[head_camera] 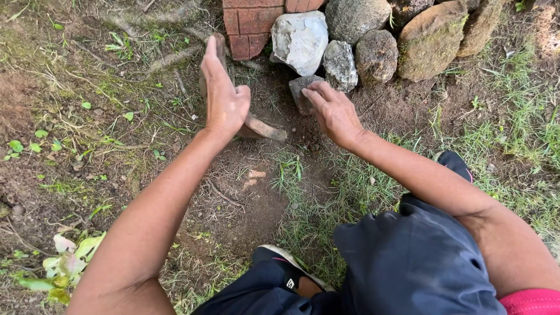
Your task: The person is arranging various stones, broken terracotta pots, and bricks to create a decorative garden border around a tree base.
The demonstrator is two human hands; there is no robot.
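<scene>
My left hand (223, 99) lies flat, fingers straight and together, with its palm pressed against a brown flat stone slab (265, 129) that stands tilted on its edge in the dirt. The slab's top shows just past my fingertips. My right hand (333, 112) reaches forward, its fingers curled over a small grey stone (300, 88) on bare soil just right of the slab. Both hands are at the foot of a row of stones.
Behind the hands stand a red brick (248, 23), a pale stone (300, 41), two grey round stones (376, 55) and a mossy stone (431, 38). Roots, dirt and grass surround them. My knees in dark shorts (408, 256) and a shoe (289, 271) are at the bottom.
</scene>
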